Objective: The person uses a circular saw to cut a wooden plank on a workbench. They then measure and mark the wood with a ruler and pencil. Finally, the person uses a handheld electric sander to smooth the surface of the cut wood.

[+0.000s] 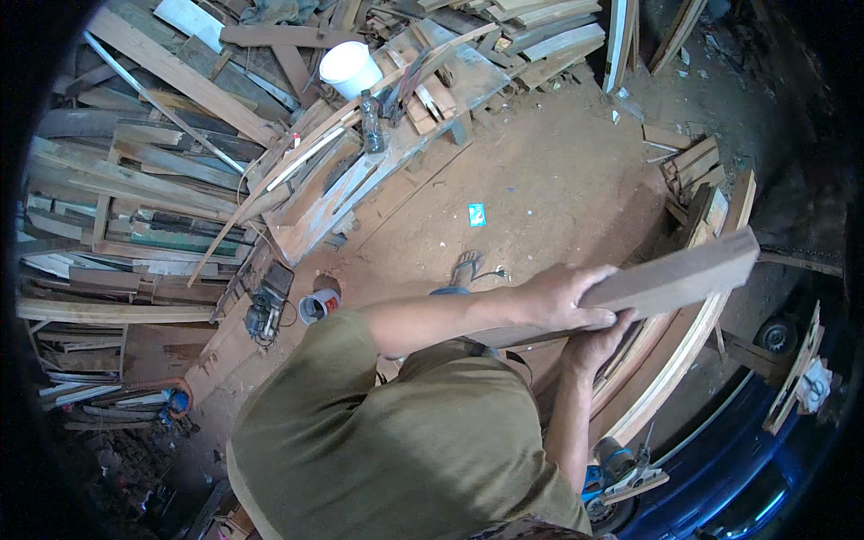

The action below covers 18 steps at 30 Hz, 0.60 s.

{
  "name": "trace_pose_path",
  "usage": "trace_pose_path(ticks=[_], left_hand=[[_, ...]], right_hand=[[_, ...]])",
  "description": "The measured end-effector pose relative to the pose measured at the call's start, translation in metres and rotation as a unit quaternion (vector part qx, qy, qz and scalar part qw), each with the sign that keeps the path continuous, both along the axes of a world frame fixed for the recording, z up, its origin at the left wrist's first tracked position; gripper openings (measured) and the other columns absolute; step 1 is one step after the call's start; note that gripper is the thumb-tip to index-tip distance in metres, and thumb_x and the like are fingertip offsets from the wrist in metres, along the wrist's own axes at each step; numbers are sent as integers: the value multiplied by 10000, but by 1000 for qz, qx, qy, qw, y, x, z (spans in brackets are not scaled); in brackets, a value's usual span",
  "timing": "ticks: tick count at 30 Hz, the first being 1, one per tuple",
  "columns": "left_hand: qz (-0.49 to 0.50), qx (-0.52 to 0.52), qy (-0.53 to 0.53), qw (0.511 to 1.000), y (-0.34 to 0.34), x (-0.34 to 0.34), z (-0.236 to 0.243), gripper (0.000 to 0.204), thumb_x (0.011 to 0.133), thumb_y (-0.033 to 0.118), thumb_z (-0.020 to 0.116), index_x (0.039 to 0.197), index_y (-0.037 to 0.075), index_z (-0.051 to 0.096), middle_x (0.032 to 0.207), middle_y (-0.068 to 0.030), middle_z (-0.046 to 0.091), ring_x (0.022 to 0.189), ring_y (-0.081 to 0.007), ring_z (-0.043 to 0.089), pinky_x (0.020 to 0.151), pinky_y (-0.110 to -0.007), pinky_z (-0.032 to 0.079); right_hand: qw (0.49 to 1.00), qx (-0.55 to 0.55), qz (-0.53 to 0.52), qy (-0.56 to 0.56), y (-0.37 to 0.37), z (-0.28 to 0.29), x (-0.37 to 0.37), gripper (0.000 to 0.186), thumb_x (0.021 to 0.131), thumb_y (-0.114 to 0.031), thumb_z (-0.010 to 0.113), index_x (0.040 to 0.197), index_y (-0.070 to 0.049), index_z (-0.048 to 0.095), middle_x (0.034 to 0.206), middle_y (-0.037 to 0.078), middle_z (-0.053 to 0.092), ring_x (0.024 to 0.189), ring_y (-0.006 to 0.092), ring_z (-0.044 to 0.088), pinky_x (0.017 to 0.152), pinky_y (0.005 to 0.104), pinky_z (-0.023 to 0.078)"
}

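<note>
A thick brown wooden plank (677,273) is held in front of my body, slanting up to the right. My left hand (565,297) reaches across and grips it from above, the thumb along its near side. Just below, my right hand (596,346) is closed around its underside, with part of the fingers hidden by the wood. The plank's other end runs back under my left forearm, partly covered. Beyond and under the plank's right end lies a stack of long boards (670,360). A blue power tool (616,472) sits near my right elbow.
At the left, a workbench (310,236) bears a white bucket (350,70), a clear bottle (371,121) and wood strips. Many scrap boards (135,180) are heaped behind it. A small pail (317,307) stands on the floor near a dark power tool (266,306). A blue car (729,477) is at lower right.
</note>
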<state>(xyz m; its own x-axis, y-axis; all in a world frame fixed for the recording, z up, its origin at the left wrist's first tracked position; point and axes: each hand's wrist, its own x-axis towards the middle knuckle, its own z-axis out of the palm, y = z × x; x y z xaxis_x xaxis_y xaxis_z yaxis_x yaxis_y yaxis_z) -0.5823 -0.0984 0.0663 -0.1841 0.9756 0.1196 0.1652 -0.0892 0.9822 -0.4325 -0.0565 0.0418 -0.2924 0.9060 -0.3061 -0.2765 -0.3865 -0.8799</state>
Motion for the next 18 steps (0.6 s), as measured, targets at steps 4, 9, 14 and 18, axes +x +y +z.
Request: trace_pose_path(ticks=[4, 9, 14, 18], left_hand=[[85, -42, -82, 992, -15, -49, -13, 695, 844, 363, 811, 1348, -39, 552, 1069, -240, 726, 976, -289, 741, 823, -391, 576], [245, -57, 1, 968, -71, -94, -27, 615, 887, 243, 792, 1365, -51, 539, 1131, -221, 723, 1034, -233, 718, 868, -363, 568], [376, -95, 25, 921, -133, -164, -72, 617, 898, 235, 782, 1390, -36, 528, 1198, -204, 710, 1111, -231, 691, 931, -362, 547], [407, -157, 28, 899, -150, -249, -80, 606, 914, 228, 765, 1405, -29, 520, 1236, -204, 695, 1151, -230, 675, 962, -366, 532]], right_hand=[[989, -31, 138, -52, 18, -28, -39, 674, 1094, -526, 357, 1502, 9, 394, 1461, 149, 504, 1366, 278, 475, 1160, 441, 348], [986, -66, 152, -20, 13, -66, -121, 709, 1097, -542, 329, 1408, 68, 512, 1404, 190, 558, 1319, 250, 511, 1120, 401, 383], [902, 70, 364, -220, 29, -181, -242, 575, 1059, -430, 492, 1277, 86, 619, 1224, 198, 691, 1107, 252, 653, 975, 383, 504], [868, 25, 454, -200, 10, -183, -402, 465, 993, -276, 635, 1275, 94, 613, 1210, 242, 696, 1062, 294, 681, 940, 383, 523]])
